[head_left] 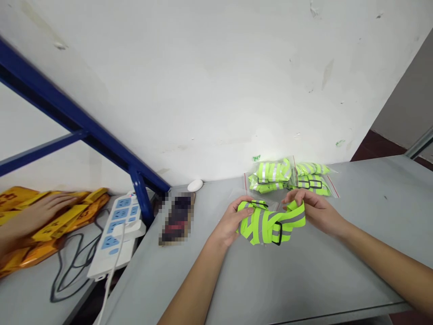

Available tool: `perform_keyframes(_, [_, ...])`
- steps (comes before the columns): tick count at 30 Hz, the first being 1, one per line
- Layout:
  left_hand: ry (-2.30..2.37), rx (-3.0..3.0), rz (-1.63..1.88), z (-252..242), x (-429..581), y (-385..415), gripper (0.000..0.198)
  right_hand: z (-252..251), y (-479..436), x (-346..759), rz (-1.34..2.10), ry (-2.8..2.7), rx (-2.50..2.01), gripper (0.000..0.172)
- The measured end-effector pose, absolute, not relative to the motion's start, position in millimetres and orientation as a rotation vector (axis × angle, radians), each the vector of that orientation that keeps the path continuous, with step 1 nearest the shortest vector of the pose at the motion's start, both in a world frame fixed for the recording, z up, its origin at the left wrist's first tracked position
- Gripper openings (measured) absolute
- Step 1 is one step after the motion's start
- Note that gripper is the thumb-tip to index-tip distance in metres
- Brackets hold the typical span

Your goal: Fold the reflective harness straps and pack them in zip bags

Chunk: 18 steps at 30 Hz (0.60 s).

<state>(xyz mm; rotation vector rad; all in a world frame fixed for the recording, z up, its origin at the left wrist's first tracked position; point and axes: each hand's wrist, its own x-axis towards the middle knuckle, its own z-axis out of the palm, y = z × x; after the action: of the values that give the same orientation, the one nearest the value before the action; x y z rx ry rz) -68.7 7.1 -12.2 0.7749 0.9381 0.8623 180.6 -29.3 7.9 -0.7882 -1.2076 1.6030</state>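
A neon-yellow reflective strap (260, 225) with grey stripes and black buckles is bundled between my hands, above the grey table. My left hand (233, 221) grips the bundle at its left side, thumb on top. At the right, my right hand (309, 208) pinches a loop of the same strap that stands out from the bundle. Just behind them lie clear zip bags (274, 174) of similar folded yellow straps, stacked by the wall. Part of another clear bag shows behind the bundle, largely hidden by it.
A white power strip (117, 230) with cables lies at the left, beside a blue metal frame (101, 142). A blurred-out phone-like object (177, 219) and a white oval object (195, 185) rest on the table (304, 275). Another person's hand (50, 207) touches orange-yellow packages (84, 216) at far left.
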Motion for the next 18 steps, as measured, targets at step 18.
perform_keyframes(18, [0.956,0.811,0.874,-14,-63,6,0.044,-1,-22,187,1.818,-1.234,-0.628,0.029])
